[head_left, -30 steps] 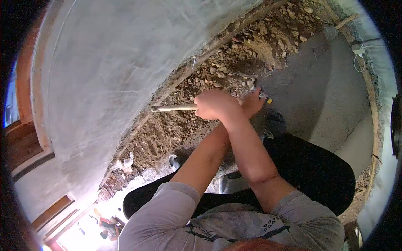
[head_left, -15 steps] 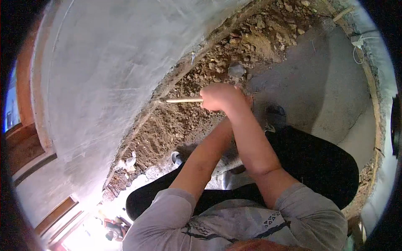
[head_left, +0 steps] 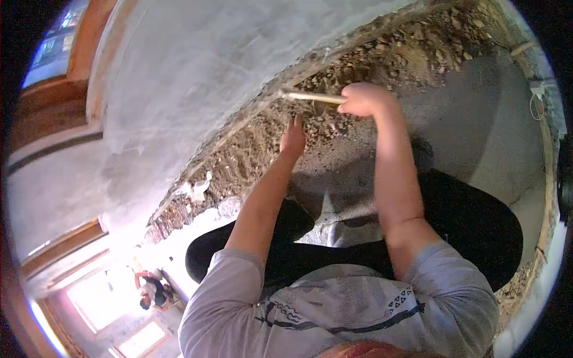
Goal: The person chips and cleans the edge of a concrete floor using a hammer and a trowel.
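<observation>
My right hand [head_left: 364, 99] is closed round the end of a pale stick-like handle [head_left: 313, 96], which points left toward the foot of the grey wall. Below and left of it, my left hand [head_left: 293, 138] reaches over the loose soil and stones [head_left: 253, 143]. Its fingers point at the dirt, and they are too small and blurred to show whether they hold anything. The far tip of the handle is blurred against the wall's edge.
A grey wall [head_left: 179, 77] rises at the left. Smooth grey floor [head_left: 459, 113] lies at the right, with a white socket and cable [head_left: 537, 98] beyond. White crumpled material [head_left: 198, 188] rests on the dirt. Another person [head_left: 154, 291] is at the lower left.
My left hand, mostly hidden behind my right arm before, now shows over the dirt. My right hand and the handle have moved up and right. The view has shifted, showing more of the room.
</observation>
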The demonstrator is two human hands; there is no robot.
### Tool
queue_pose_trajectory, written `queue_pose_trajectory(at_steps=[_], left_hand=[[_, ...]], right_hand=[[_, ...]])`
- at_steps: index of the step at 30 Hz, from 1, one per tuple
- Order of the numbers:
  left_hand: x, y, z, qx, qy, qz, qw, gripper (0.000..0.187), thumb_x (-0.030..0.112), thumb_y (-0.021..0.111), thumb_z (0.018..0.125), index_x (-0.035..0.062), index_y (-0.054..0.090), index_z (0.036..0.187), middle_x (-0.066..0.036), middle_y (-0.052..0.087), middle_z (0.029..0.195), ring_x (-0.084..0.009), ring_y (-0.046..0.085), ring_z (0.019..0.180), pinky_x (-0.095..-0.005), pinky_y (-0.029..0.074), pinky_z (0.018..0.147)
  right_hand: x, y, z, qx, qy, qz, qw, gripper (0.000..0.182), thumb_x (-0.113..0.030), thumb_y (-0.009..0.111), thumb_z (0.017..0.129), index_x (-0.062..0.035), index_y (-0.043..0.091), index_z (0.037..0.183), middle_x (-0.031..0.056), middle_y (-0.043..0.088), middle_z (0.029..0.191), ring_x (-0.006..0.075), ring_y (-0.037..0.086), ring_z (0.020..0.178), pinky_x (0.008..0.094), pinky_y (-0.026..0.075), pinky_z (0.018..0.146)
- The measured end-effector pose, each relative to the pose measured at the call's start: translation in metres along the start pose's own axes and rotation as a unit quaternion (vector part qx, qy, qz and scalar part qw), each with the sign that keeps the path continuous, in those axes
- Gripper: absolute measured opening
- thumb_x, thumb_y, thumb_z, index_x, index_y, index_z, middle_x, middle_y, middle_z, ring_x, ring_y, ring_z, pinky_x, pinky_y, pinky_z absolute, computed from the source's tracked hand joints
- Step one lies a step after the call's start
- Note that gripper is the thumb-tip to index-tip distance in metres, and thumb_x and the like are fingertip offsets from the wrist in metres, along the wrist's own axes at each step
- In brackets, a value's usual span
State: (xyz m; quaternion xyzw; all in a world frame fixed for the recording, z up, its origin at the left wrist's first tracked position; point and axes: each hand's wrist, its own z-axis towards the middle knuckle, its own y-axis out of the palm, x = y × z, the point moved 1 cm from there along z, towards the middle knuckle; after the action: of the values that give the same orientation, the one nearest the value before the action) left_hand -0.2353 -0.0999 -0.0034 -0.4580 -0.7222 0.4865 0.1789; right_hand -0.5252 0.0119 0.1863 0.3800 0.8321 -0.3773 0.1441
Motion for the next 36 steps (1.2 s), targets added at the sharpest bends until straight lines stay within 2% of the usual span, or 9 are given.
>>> queue_pose_trajectory(at_steps=[2, 5, 11, 13, 17, 21, 24, 27, 36], left_hand=[[-0.043, 0.066, -0.014, 0.055, 0.072, 0.120, 0.989, 0.069, 0.013, 0.059, 0.101, 0.0034, 0.025, 0.161, -0.026, 0.044, 0.151, -0.0368, 0.061, 0.122, -0.0398, 0.058, 0.098], [-0.083, 0.138, -0.038, -0.217, -0.083, -0.020, 0.972, 0.049, 0.015, 0.059, 0.101, -0.0033, 0.051, 0.146, -0.026, 0.048, 0.151, -0.0364, 0.059, 0.126, -0.0397, 0.056, 0.100], [-0.110, 0.187, -0.113, -0.227, 0.179, 0.369, 0.883, 0.051, 0.020, 0.056, 0.101, -0.0081, 0.053, 0.143, -0.028, 0.047, 0.152, -0.0353, 0.068, 0.115, -0.0404, 0.055, 0.099], [-0.116, 0.169, -0.115, -0.194, -0.037, 0.048, 0.979, 0.051, 0.021, 0.056, 0.099, -0.0071, 0.053, 0.142, -0.030, 0.053, 0.144, -0.0394, 0.067, 0.116, -0.0448, 0.055, 0.098], [-0.113, 0.094, -0.117, -0.080, -0.253, -0.259, 0.929, 0.043, 0.020, 0.057, 0.095, -0.0024, 0.062, 0.131, -0.028, 0.067, 0.124, -0.0462, 0.065, 0.116, -0.0533, 0.055, 0.095], [-0.105, 0.061, -0.116, -0.113, -0.220, -0.294, 0.923, 0.040, 0.024, 0.060, 0.093, 0.0009, 0.065, 0.126, -0.026, 0.068, 0.123, -0.0459, 0.065, 0.115, -0.0537, 0.054, 0.095], [-0.059, 0.062, -0.109, -0.219, 0.055, 0.059, 0.972, 0.047, 0.032, 0.066, 0.088, 0.0003, 0.065, 0.123, -0.026, 0.069, 0.122, -0.0456, 0.065, 0.115, -0.0533, 0.052, 0.097], [0.009, 0.045, -0.144, 0.083, -0.370, -0.394, 0.837, 0.053, 0.046, 0.072, 0.087, -0.0003, 0.067, 0.112, -0.023, 0.072, 0.113, -0.0413, 0.069, 0.106, -0.0490, 0.054, 0.091], [0.017, 0.106, -0.153, 0.075, -0.359, -0.548, 0.751, 0.062, 0.050, 0.071, 0.083, -0.0008, 0.068, 0.118, -0.025, 0.073, 0.110, -0.0408, 0.069, 0.107, -0.0465, 0.054, 0.093]], right_hand=[[-0.002, -0.001, -0.001, 0.018, 0.010, 0.015, 1.000, 0.036, -0.033, 0.067, 0.095, -0.0051, 0.071, 0.116, 0.0122, 0.070, 0.091, 0.0244, 0.068, 0.082, 0.0431, 0.054, 0.075], [-0.007, 0.002, -0.004, 0.030, 0.035, 0.000, 0.999, 0.034, -0.034, 0.065, 0.097, -0.0053, 0.069, 0.115, 0.0102, 0.066, 0.087, 0.0240, 0.065, 0.079, 0.0443, 0.051, 0.073], [-0.010, 0.016, 0.012, 0.018, 0.047, 0.024, 0.998, 0.034, -0.035, 0.067, 0.098, -0.0038, 0.068, 0.111, 0.0067, 0.063, 0.078, 0.0201, 0.058, 0.062, 0.0416, 0.046, 0.061], [-0.005, 0.032, 0.027, 0.027, 0.049, 0.054, 0.997, 0.034, -0.036, 0.064, 0.099, -0.0041, 0.064, 0.109, 0.0056, 0.058, 0.074, 0.0187, 0.054, 0.059, 0.0401, 0.044, 0.057], [0.010, 0.079, 0.055, 0.079, 0.056, 0.148, 0.984, 0.040, -0.043, 0.058, 0.103, -0.0032, 0.061, 0.105, 0.0047, 0.052, 0.070, 0.0179, 0.049, 0.054, 0.0399, 0.042, 0.053], [0.047, 0.173, 0.131, 0.212, 0.098, 0.142, 0.962, 0.052, -0.048, 0.052, 0.104, 0.0001, 0.063, 0.121, 0.0114, 0.066, 0.084, 0.0216, 0.064, 0.068, 0.0434, 0.049, 0.059], [0.028, 0.210, 0.115, 0.190, 0.133, 0.184, 0.955, 0.043, -0.034, 0.056, 0.104, 0.0003, 0.062, 0.128, 0.0170, 0.070, 0.108, 0.0279, 0.069, 0.079, 0.0456, 0.054, 0.067], [0.005, 0.221, 0.099, 0.260, 0.117, 0.236, 0.929, 0.035, -0.019, 0.057, 0.101, -0.0001, 0.060, 0.130, 0.0193, 0.070, 0.110, 0.0317, 0.071, 0.086, 0.0469, 0.057, 0.071], [-0.023, 0.230, 0.061, 0.382, 0.033, 0.217, 0.898, 0.046, -0.046, 0.041, 0.109, -0.0027, 0.054, 0.114, 0.0222, 0.066, 0.095, 0.0443, 0.065, 0.090, 0.0554, 0.048, 0.075]])
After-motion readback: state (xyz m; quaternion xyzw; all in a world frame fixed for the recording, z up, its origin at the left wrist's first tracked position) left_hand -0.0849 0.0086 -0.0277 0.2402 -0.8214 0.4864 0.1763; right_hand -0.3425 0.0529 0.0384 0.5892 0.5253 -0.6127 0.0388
